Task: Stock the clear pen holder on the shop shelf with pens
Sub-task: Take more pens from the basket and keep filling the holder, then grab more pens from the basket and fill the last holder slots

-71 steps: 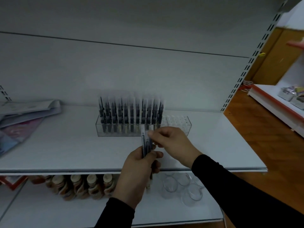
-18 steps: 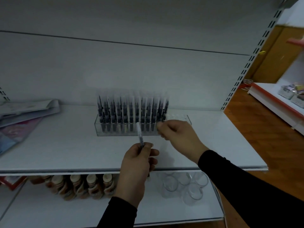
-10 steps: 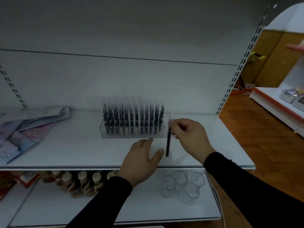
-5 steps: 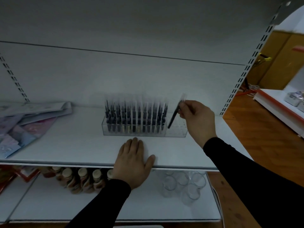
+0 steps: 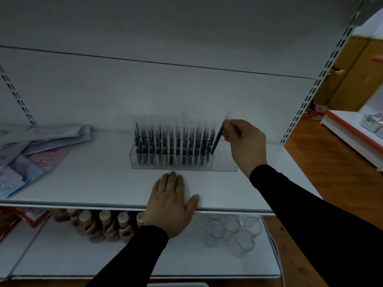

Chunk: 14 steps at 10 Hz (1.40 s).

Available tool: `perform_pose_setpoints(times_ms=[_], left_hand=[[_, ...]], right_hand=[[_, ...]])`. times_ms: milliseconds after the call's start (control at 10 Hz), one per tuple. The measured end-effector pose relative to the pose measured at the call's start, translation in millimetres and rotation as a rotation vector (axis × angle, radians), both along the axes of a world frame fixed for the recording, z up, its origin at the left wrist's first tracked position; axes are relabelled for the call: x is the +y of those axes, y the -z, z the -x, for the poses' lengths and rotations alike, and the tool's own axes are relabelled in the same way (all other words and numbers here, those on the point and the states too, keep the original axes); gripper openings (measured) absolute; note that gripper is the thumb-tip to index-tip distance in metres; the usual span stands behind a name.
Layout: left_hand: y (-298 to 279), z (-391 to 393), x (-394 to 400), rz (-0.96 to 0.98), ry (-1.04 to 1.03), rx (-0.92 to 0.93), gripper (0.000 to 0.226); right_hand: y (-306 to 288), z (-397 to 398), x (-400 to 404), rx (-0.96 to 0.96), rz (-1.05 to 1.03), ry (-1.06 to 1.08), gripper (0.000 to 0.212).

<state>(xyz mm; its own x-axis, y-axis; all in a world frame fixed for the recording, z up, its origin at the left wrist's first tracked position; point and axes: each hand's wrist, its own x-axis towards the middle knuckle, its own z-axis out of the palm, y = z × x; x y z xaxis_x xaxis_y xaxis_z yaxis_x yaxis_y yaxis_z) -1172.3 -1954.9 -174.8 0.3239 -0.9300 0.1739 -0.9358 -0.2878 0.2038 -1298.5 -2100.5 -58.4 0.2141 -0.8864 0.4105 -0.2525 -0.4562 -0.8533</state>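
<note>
A clear pen holder (image 5: 224, 163) stands on the white shelf (image 5: 99, 183), filled across most of its length with several upright dark pens (image 5: 172, 146); its right end shows empty holes. My right hand (image 5: 244, 141) pinches the top of one dark pen (image 5: 218, 137), which leans with its tip at the holder's first empty column beside the standing pens. My left hand (image 5: 172, 201) lies flat, fingers straight, on the shelf's front edge just before the holder, holding nothing.
Magazines or flat packs (image 5: 31, 154) lie at the shelf's left. On the shelf below stand several bottles (image 5: 103, 226) and clear glass cups (image 5: 232, 230). A slotted upright (image 5: 310, 94) marks the right end; wooden floor and another shelf (image 5: 352, 133) lie beyond.
My left hand passed its last pen to the right hand and came to rest flat on the shelf edge. My right hand carried that pen up to the holder's right end and lowered its tip.
</note>
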Motion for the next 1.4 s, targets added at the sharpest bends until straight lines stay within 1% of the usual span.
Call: perform_pose_setpoints(times_ms=[100,300,500,700,800,900,1000,1100,1200,1300,1400], left_hand=[[0.5,0.4,-0.1,0.021,-0.004,-0.013,0.073],[0.7,0.1,0.0,0.032,-0.001,-0.016,0.072],[1.3,-0.4,0.1,0.017,0.014,-0.018,0.071],[1.2,-1.8,-0.5,-0.011,0.012,-0.02,0.071],[-2.4,-2.1,0.6,-0.039,0.032,-0.013,0.071],[-5.2,-3.9,0.4,-0.081,0.035,0.011,0.078],[-11.6,-5.8,-2.0,-0.042,0.05,0.067,0.092],[-24.2,-9.0,-0.2,-0.052,0.063,0.165,0.08],[-36.0,-5.0,16.0,-0.023,0.076,0.239,0.073],[-36.5,1.2,42.6,0.065,0.128,0.199,0.072],[-35.3,9.8,72.7,0.111,0.153,0.133,0.051]], right_hand=[[6.6,-2.2,0.9,0.017,-0.015,-0.025,0.018],[19.2,-4.2,3.8,0.142,0.024,-0.034,0.019],[29.5,-5.3,6.0,0.17,-0.003,-0.034,0.023],[32.8,-0.8,9.9,0.233,0.002,0.001,0.023],[33.9,6.0,14.7,0.231,-0.009,0.027,0.022],[34.8,12.9,20.9,0.291,0.024,0.031,0.022],[36.5,21.6,30.8,0.358,0.027,-0.016,0.027],[41.0,31.6,44.7,0.41,0.059,-0.099,0.033],[46.2,42.9,64.6,0.471,0.111,-0.175,0.036],[50.9,54.3,87.6,0.512,0.121,-0.19,0.037],[57.4,67.2,111.7,0.576,0.108,-0.211,0.038]])
